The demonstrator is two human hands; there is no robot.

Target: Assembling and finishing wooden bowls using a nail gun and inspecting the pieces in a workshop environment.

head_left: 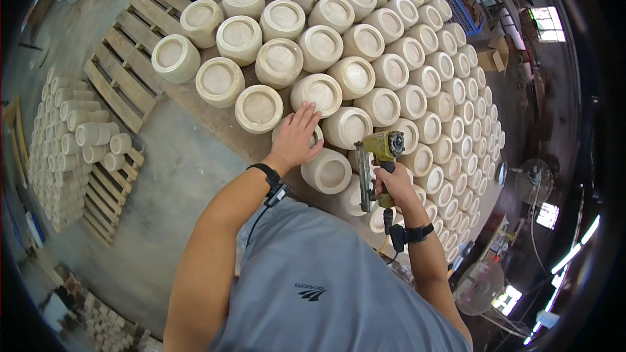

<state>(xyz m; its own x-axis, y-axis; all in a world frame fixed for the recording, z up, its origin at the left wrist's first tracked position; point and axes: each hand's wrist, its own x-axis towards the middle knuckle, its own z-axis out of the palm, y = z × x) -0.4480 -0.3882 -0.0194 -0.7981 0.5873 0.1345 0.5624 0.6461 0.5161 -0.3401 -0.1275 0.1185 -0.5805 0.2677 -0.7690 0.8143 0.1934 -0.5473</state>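
My left hand (298, 135) lies over a round pale wooden-looking piece (317, 135), its fingers stretched out and fairly flat. The fingertips touch the rim of the piece behind it (316, 94). In my right hand (396, 189) is a worn yellow-green nail gun (383, 146), gripped by its dark handle. Its long metal magazine (364, 179) stands close to the pieces at the near edge. Each piece has rounded sides and a raised ring around a shallow recessed top. My left palm hides most of the piece under it.
Rows of the same pieces (391, 68) cover the broad table (215, 120). Wooden pallets (124, 58) lie on the floor to the left, near a stacked heap of similar pieces (72, 130). A blue crate (454, 0) stands at the back right; fans (535, 181) are farther right.
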